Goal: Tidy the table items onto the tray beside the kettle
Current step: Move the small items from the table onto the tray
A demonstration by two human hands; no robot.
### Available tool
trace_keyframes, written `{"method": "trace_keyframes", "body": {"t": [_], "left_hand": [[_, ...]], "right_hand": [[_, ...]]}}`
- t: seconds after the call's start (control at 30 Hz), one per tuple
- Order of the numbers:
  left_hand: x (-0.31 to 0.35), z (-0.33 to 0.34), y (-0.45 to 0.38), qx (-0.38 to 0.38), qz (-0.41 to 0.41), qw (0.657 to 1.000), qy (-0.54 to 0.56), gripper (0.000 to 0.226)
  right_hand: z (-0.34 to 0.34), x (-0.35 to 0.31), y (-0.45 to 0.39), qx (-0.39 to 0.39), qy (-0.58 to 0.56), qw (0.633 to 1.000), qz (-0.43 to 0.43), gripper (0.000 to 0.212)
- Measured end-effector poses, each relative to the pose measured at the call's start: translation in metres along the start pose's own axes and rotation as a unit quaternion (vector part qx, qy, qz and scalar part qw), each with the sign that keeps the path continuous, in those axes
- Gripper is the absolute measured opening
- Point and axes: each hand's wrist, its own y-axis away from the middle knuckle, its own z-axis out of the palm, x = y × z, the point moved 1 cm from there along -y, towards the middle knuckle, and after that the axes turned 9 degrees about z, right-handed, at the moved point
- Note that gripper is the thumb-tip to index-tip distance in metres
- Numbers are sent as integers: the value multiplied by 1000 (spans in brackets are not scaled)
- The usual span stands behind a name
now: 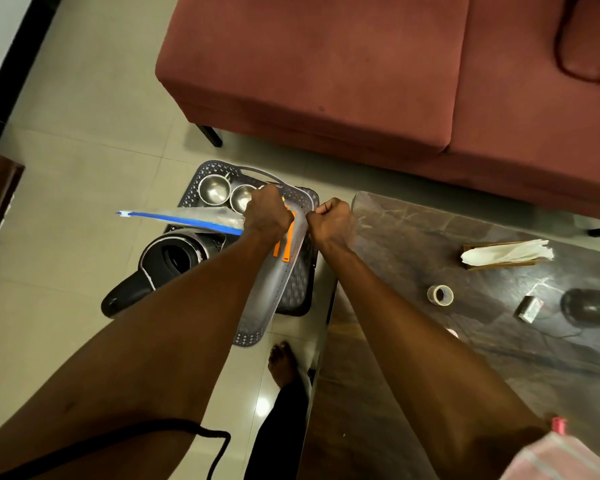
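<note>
The grey perforated plastic tray [293,289] on the floor beside the black electric kettle [167,261] holds two steel cups [215,190]. Above it, both hands grip a clear zip bag with a blue seal [201,218]: left hand [269,213] and right hand [331,221] pinch its edge.

Both arms [174,341] are bare from hand to upper arm; no sleeve, watch or ring is visible. A pink garment [561,459] with pale stripes shows at the lower right corner, with a small red tag [559,425] at its edge. One leg [278,434] wears dark trousers, the foot [283,363] below it is bare, and a black cord [201,432] lies across the left upper arm.
</note>
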Motion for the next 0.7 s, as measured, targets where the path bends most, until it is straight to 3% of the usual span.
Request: {"method": "trace_keyframes", "body": {"t": [0.23, 0.5, 0.7], "left_hand": [[40, 50, 51, -28, 29, 999, 3, 19], [100, 134, 137, -86, 38, 995, 42, 20], [136, 193, 212, -110, 22, 993, 26, 10]], "right_hand": [[-68, 57, 2, 34, -5, 999, -19, 14], [-189, 172, 8, 117, -32, 989, 90, 7], [-277, 267, 20, 151, -96, 978, 111, 12]]}}
